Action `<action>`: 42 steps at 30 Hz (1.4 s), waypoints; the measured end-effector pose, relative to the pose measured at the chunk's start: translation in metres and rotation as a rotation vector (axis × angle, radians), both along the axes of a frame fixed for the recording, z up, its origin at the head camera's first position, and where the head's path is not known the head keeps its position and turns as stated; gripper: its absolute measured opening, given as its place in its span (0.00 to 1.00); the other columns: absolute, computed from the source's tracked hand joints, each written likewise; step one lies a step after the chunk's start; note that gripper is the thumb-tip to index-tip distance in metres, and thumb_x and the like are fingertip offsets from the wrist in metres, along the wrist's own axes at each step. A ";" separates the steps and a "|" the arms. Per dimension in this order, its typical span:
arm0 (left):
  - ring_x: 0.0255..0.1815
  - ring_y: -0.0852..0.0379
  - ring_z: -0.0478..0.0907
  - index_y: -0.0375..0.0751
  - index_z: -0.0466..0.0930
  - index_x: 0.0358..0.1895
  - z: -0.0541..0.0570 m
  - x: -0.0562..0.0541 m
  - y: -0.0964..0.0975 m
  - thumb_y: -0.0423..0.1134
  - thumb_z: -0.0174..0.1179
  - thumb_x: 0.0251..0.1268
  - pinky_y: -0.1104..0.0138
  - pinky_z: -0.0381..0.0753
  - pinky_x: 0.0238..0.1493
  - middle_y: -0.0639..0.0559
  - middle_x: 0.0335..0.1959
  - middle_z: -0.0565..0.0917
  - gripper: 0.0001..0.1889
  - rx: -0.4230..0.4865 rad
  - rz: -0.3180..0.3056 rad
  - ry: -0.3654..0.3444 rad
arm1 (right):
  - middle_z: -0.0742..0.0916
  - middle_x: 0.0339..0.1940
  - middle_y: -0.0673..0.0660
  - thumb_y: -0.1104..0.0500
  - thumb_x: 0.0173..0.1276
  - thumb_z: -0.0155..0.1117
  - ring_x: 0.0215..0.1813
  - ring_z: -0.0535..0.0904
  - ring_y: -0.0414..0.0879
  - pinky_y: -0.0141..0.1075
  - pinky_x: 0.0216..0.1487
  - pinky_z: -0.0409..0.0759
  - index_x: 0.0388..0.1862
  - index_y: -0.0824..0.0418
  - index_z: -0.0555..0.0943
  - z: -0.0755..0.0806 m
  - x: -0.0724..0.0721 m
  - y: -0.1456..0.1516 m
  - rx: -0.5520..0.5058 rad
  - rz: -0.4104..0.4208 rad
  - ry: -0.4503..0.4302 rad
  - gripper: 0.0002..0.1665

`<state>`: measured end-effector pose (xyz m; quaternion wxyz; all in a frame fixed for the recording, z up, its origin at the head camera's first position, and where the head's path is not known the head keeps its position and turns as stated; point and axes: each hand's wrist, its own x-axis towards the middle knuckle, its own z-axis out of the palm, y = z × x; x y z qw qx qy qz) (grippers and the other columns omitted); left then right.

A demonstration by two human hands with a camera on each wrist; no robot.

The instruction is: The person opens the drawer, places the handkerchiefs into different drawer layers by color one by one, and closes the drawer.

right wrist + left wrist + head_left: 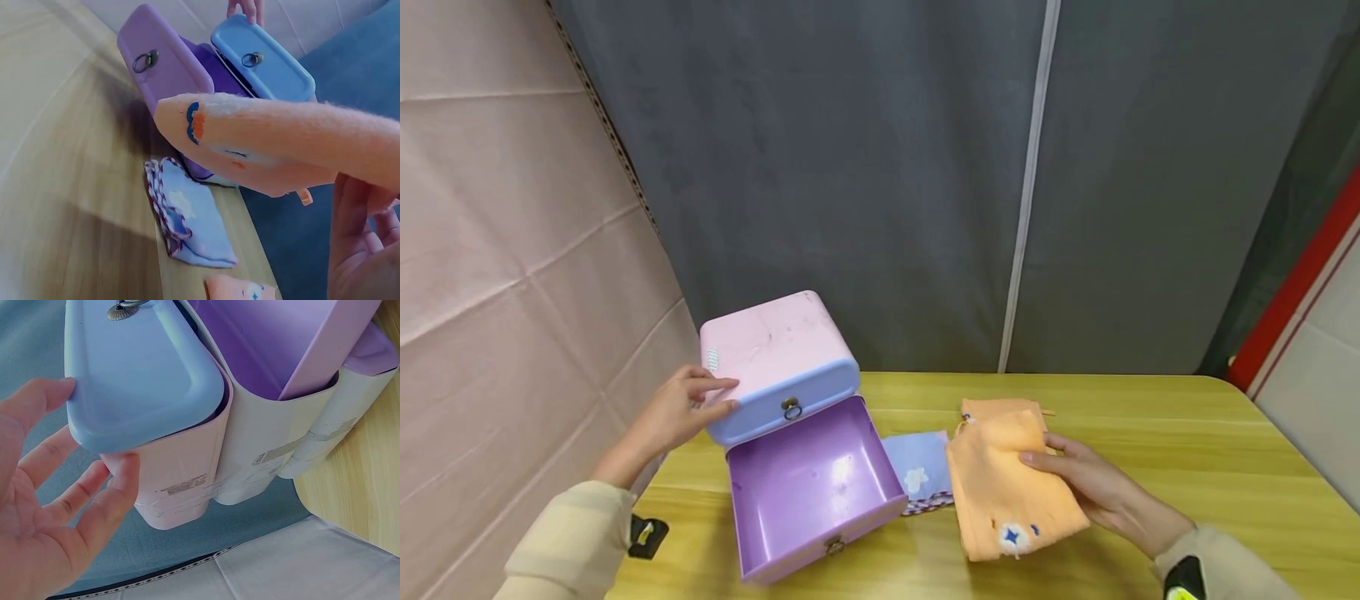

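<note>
A stacked drawer box (767, 333) with a pink top stands on the left of the table. Its blue top drawer (812, 392) is closed. Below it, a purple drawer (805, 483) is pulled far out and holds nothing. My left hand (681, 408) rests its fingertips at the left corner of the box, touching the pink casing and the blue front, fingers mostly extended. My right hand (1097, 487) grips a folded orange towel (1000, 492) by its right side, thumb on top. In the right wrist view the towel (269, 137) overlaps the drawers.
A folded blue cloth (917, 467) with a white flower and checked edging lies right of the open drawer. Another orange cloth (1000, 408) lies behind the held towel. The wooden table (1195, 450) meets a grey curtain (850, 167) behind and a pale cloth wall (512, 250) at left.
</note>
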<state>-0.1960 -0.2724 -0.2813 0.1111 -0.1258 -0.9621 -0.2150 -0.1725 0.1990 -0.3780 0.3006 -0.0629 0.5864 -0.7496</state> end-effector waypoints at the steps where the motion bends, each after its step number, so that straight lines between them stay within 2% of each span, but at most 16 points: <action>1: 0.36 0.45 0.70 0.34 0.78 0.47 -0.001 0.000 0.000 0.42 0.63 0.52 0.63 0.70 0.29 0.35 0.44 0.69 0.20 0.000 0.000 -0.001 | 0.79 0.45 0.59 0.55 0.66 0.51 0.46 0.77 0.55 0.48 0.47 0.73 0.67 0.69 0.35 0.001 0.000 -0.002 0.008 -0.001 -0.001 0.45; 12: 0.38 0.43 0.70 0.33 0.78 0.48 -0.001 -0.001 0.000 0.43 0.62 0.53 0.64 0.70 0.28 0.35 0.45 0.69 0.21 0.007 0.009 -0.022 | 0.80 0.44 0.58 0.55 0.65 0.53 0.44 0.78 0.53 0.45 0.44 0.75 0.67 0.69 0.45 0.011 -0.007 -0.023 0.037 -0.010 0.014 0.41; 17: 0.37 0.44 0.69 0.33 0.78 0.48 0.002 -0.002 0.001 0.43 0.62 0.53 0.64 0.69 0.28 0.35 0.44 0.69 0.21 0.003 -0.001 -0.019 | 0.80 0.44 0.57 0.55 0.65 0.53 0.44 0.78 0.51 0.44 0.45 0.74 0.66 0.69 0.48 0.016 -0.013 -0.034 0.000 0.023 0.022 0.38; 26: 0.37 0.44 0.69 0.33 0.78 0.48 0.003 -0.002 0.003 0.43 0.62 0.53 0.64 0.69 0.28 0.35 0.44 0.69 0.21 0.006 0.001 -0.021 | 0.81 0.41 0.55 0.57 0.65 0.53 0.42 0.79 0.48 0.40 0.42 0.76 0.60 0.67 0.60 0.027 -0.020 -0.053 -0.034 0.047 0.058 0.28; 42: 0.36 0.46 0.69 0.34 0.78 0.47 0.001 0.000 0.006 0.43 0.62 0.52 0.64 0.68 0.28 0.36 0.44 0.69 0.20 -0.006 -0.010 -0.001 | 0.79 0.44 0.56 0.55 0.66 0.53 0.45 0.77 0.48 0.42 0.47 0.74 0.63 0.67 0.57 0.035 -0.030 -0.087 -0.068 0.075 0.009 0.32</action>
